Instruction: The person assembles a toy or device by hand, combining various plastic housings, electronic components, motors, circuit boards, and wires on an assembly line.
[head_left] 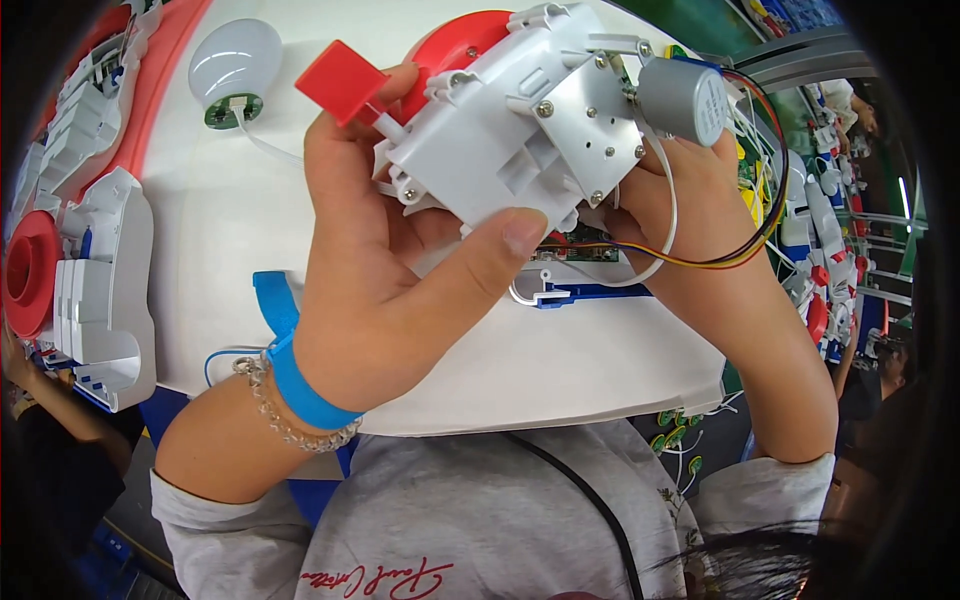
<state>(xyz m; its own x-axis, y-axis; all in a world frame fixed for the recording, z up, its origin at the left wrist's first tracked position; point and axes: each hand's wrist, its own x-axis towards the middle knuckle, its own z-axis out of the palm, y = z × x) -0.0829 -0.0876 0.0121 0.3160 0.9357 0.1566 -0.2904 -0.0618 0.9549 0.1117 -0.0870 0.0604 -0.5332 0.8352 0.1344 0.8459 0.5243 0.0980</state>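
A white plastic motor assembly is tilted above the table, with a red square knob at its left and a red disc behind. My left hand is closed on its left side, thumb across the near edge. A screwed metal plate carries a grey round motor. Below that motor, my right hand grips the assembly's right underside; its fingertips are hidden. Coloured wires loop over the right wrist. Beneath lies a green circuit board, partly covered.
A white bulb-shaped part with a cable lies at the back left of the white table. A blue strip lies near the board. White housings with red discs line the left; more parts lie right.
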